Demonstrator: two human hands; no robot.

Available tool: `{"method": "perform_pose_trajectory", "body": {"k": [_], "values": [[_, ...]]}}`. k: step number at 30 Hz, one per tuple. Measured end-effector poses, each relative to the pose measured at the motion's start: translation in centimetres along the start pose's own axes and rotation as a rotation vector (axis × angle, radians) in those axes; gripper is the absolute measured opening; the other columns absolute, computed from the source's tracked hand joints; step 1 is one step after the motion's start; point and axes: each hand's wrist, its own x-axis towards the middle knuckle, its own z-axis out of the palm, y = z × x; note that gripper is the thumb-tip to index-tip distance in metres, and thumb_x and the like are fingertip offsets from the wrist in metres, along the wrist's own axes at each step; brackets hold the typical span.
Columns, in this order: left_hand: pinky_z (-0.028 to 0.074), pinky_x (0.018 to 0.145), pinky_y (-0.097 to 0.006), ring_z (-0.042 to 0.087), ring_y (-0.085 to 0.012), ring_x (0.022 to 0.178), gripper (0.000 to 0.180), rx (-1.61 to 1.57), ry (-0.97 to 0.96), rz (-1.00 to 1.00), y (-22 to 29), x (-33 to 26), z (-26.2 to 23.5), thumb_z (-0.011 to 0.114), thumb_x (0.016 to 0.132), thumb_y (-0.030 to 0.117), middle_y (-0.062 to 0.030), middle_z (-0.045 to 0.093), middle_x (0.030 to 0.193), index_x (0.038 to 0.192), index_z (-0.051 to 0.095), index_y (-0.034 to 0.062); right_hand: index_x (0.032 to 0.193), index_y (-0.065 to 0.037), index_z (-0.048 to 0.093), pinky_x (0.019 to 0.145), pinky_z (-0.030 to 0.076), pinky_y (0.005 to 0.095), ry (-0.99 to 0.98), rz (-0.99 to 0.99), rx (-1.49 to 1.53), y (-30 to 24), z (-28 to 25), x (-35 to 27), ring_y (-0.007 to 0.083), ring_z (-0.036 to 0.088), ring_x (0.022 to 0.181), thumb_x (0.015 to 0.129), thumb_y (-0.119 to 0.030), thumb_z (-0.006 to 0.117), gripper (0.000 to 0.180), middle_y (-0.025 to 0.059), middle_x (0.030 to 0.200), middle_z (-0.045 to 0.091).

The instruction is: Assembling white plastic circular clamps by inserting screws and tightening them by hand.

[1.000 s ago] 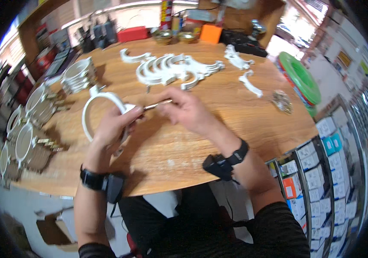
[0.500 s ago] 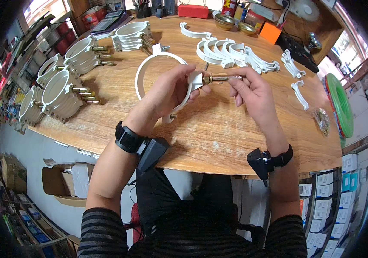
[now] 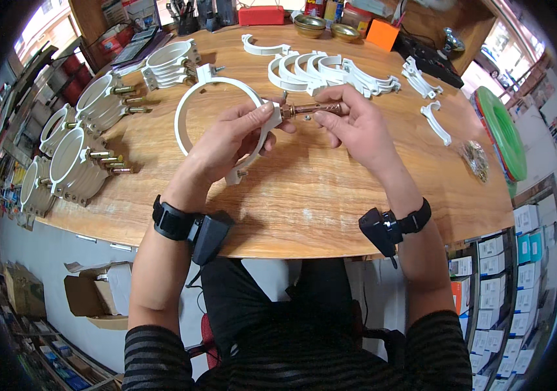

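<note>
L hand grips white ring clamp above worktop, R hand fingers pinch brass bolt, now seated at clamp lug vs 1 s ago—assy appears progressing.

Our left hand covers the lower right arc of the white ring clamp, and our right hand hides the far end of the brass bolt in its grip. The small metal bits near the worktop's right edge are too tiny to identify; the green coil overhangs that edge
</note>
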Motion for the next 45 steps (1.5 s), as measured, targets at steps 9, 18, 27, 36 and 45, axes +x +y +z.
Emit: {"method": "perform_pose_trajectory", "body": {"k": [9,18,27,36,45], "values": [[0.038,0.051,-0.019,0.051,-0.0072,0.056,0.037,0.218,0.109,0.016,0.1,0.0,0.4,0.046,0.088,0.033,-0.0049,0.061,0.071,0.093,0.059,-0.0013,0.092,0.001,0.054,0.043,0.040,0.0190,-0.130,0.254,-0.102,-1.1,-0.7,0.1,0.0062,0.049,0.051,0.082,-0.014,0.057,0.018,0.0041,0.065,0.054],[0.035,0.047,-0.018,0.050,-0.0061,0.051,0.039,0.195,0.169,0.028,0.1,-0.1,0.0,0.049,0.087,0.037,-0.0028,0.057,0.060,0.087,0.062,0.0001,0.087,0.001,0.054,0.041,0.037,0.0194,-0.077,0.043,-0.098,-0.4,-0.3,0.0,0.0063,0.047,0.047,0.082,-0.018,0.058,0.019,0.0042,0.065,0.054],[0.041,0.051,-0.019,0.052,-0.0098,0.059,0.043,0.284,0.149,0.022,0.5,-0.2,0.3,0.044,0.090,0.028,-0.0116,0.061,0.085,0.120,0.042,-0.0024,0.101,-0.001,0.048,0.046,0.040,0.0194,-0.089,0.046,-0.118,-0.5,0.0,-0.2,0.0060,0.048,0.056,0.079,-0.008,0.060,0.027,0.0055,0.076,0.057],[0.045,0.056,-0.021,0.055,-0.0122,0.062,0.046,0.252,0.116,-0.007,0.5,-0.2,0.1,0.044,0.090,0.028,-0.0137,0.061,0.087,0.121,0.038,-0.0053,0.099,-0.002,0.050,0.050,0.041,0.0194,-0.056,-0.009,-0.151,-1.0,-0.3,-0.2,0.0049,0.049,0.059,0.076,-0.003,0.061,0.025,0.0030,0.079,0.056],[0.044,0.055,-0.021,0.055,-0.0118,0.062,0.046,0.291,0.237,-0.003,0.2,0.0,-0.1,0.046,0.089,0.031,-0.0118,0.061,0.085,0.119,0.042,-0.0038,0.093,-0.001,0.056,0.048,0.041,0.0177,-0.076,-0.080,-0.224,-0.4,-0.5,-0.1,0.0039,0.049,0.055,0.077,-0.005,0.061,0.018,0.0002,0.069,0.055]]}}
